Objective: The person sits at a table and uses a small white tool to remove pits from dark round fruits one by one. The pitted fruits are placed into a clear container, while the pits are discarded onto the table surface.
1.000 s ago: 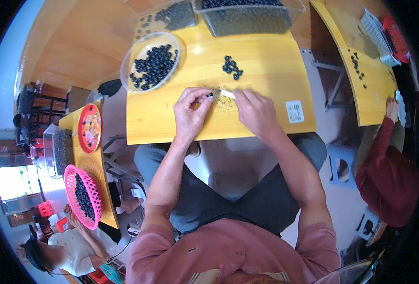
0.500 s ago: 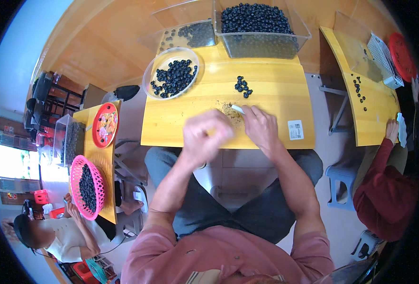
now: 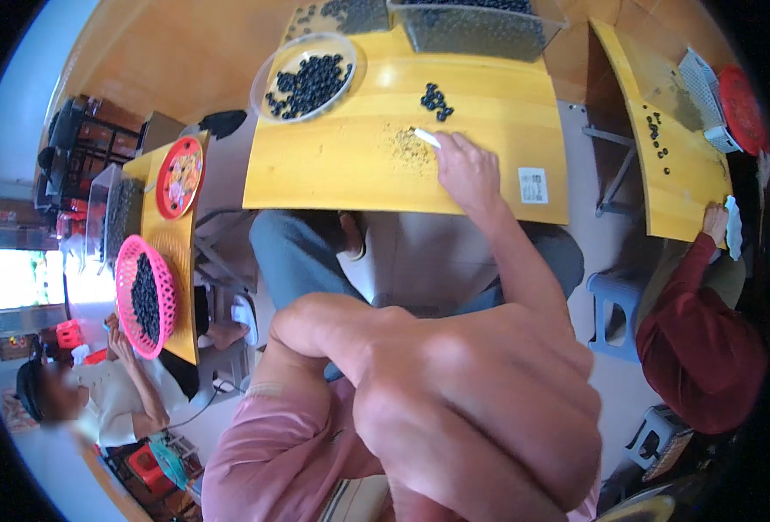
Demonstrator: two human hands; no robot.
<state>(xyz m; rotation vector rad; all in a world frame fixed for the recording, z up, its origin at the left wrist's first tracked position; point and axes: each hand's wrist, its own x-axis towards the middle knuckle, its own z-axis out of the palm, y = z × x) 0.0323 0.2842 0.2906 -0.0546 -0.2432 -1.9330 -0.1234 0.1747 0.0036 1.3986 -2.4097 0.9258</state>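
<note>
Left hand point(image 3: 454, 409) risen near camera, fisted; right hand point(image 3: 465, 167) fingers pinch white tool point(image 3: 427, 137), pointing up-left.

The left hand point(image 3: 463, 409) looms close to the camera, fingers curled; the right hand point(image 3: 467, 170) reaches forward, arm extended.

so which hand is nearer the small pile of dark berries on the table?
Right hand, resting on the table just below the pile. Left hand is raised close to the camera.
</note>
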